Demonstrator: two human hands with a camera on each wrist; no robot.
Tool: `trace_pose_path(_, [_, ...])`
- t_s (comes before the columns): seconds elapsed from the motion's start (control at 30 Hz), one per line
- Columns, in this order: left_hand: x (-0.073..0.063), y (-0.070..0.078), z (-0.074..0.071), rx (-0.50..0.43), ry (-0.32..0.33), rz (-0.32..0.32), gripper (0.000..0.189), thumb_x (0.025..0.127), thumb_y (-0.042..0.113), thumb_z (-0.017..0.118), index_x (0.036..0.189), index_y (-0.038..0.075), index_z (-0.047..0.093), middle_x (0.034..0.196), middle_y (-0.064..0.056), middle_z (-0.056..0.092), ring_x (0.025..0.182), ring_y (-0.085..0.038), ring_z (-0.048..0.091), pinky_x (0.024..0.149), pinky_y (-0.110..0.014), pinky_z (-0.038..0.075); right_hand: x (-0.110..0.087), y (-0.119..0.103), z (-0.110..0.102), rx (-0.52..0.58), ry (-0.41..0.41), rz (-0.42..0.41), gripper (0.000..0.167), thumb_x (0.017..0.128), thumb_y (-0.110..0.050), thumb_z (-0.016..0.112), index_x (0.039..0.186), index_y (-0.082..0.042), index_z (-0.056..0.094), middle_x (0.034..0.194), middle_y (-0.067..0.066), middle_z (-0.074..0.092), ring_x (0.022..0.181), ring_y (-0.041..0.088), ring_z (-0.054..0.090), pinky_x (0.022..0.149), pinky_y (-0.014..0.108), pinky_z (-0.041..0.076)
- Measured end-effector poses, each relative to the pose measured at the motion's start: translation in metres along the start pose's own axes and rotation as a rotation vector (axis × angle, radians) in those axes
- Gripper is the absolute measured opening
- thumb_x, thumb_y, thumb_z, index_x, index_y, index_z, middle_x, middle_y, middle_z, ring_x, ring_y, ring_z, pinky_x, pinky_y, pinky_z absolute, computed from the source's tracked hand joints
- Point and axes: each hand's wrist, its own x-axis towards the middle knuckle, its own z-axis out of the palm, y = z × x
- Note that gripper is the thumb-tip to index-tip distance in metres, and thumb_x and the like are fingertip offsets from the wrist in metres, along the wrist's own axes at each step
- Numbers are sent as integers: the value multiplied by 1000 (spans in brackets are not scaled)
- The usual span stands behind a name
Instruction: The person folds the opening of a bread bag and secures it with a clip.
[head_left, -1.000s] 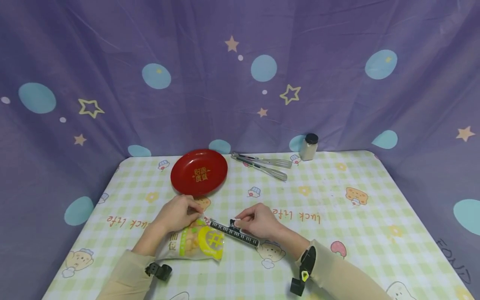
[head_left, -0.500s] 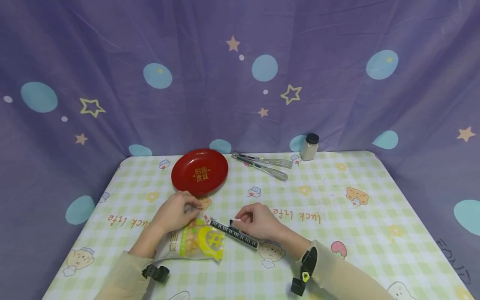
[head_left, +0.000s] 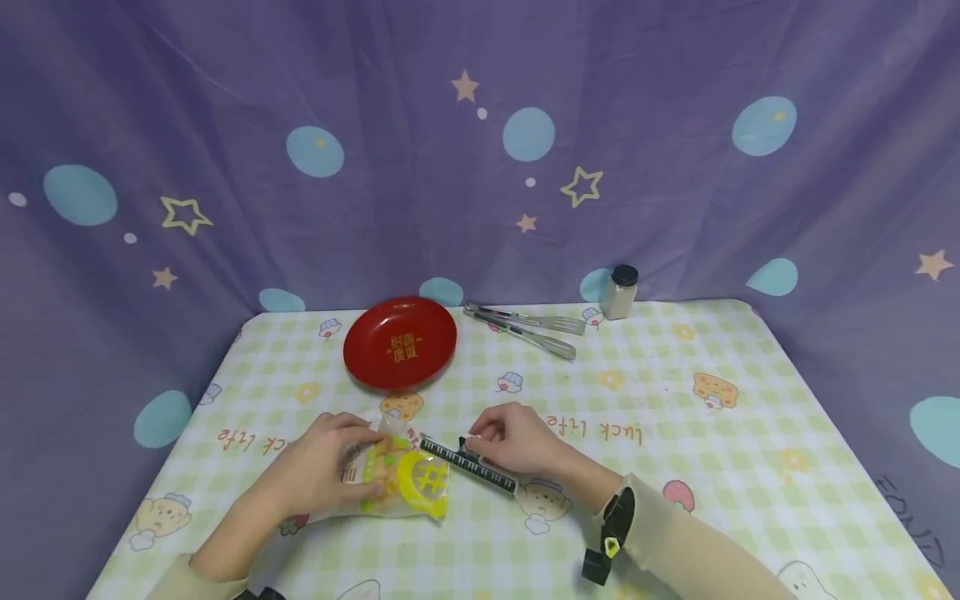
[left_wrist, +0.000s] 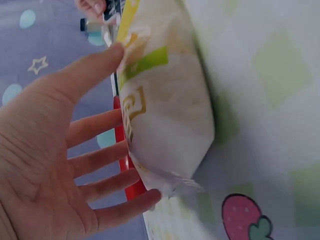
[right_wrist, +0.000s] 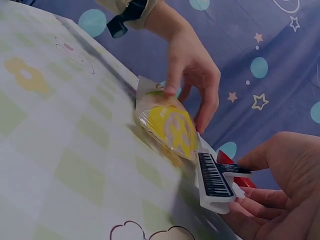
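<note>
On the table lies a clear food bag (head_left: 397,479) with yellow and green print and pale pieces inside. Over the bag's left part spreads my left hand (left_wrist: 55,145), thumb and fingers apart and fairly straight, fingertips right at the bag's surface. My right hand (head_left: 517,437) pinches the black handle of a clip (right_wrist: 216,180) printed with piano keys, between thumb and fingers. The clip (head_left: 468,467) stands at the bag's upper right corner, slanting down to the right. The left hand covers some of the bag's print in the head view.
Behind the bag sits a red plate (head_left: 371,333) with gold characters. Metal tongs (head_left: 525,325) lie to its right, spread apart. A jar (head_left: 619,296) with a black lid stands at the back edge, close to the purple curtain (head_left: 450,167).
My left hand has let go of the bag's top corner, moved down toward me and spread over the bag's left part. The right hand and the clip stay nearly in place.
</note>
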Motion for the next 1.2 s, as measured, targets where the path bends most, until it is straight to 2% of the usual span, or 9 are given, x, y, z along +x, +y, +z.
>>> trace_pose_path(0.07, [-5, 3, -1, -9, -29, -4, 69, 73, 56, 94, 130, 22, 76, 137, -7, 68, 127, -32, 61, 102, -60, 57, 1, -1, -1, -3, -4, 8, 17, 98, -31, 75, 105, -16, 79, 81, -9, 73, 70, 9, 66, 66, 22, 53])
trace_pose_path(0.17, [-8, 6, 0, -25, -29, 1, 72, 72, 51, 96, 133, 18, 74, 138, -10, 68, 128, -35, 61, 106, -60, 55, 0, -1, -1, 3, -10, 10, 20, 97, -32, 76, 106, -14, 79, 80, -8, 73, 69, 9, 66, 66, 21, 53])
trace_pose_path(0.37, [-7, 5, 4, -33, -28, -13, 72, 70, 45, 98, 132, 18, 74, 134, -6, 71, 125, -31, 62, 108, -57, 55, -1, 0, 0, 28, -24, 1, 26, 97, -34, 76, 109, -11, 79, 81, -7, 75, 69, 8, 67, 69, 22, 54])
trace_pose_path(0.67, [-5, 4, 5, -36, -38, -33, 73, 68, 43, 100, 132, 20, 74, 134, -5, 72, 126, -30, 64, 109, -58, 54, -1, 2, 0, 90, -31, 32, 20, 98, -29, 76, 106, -12, 80, 82, -6, 76, 70, 10, 70, 67, 22, 56])
trace_pose_path(0.93, [-4, 2, 7, -56, -21, 3, 75, 67, 39, 101, 132, 15, 74, 134, -6, 74, 126, -33, 67, 111, -57, 53, 0, 0, 0, 135, -26, 75, 16, 96, -28, 79, 99, -13, 80, 78, -3, 76, 68, 13, 72, 65, 24, 56])
trace_pose_path(1.2, [-3, 3, 5, -75, -41, -5, 75, 67, 39, 101, 132, 15, 73, 134, -5, 74, 127, -33, 67, 111, -57, 52, 2, -1, 0, 146, -26, 105, 15, 95, -27, 80, 98, -12, 80, 77, -2, 75, 68, 14, 72, 65, 24, 56])
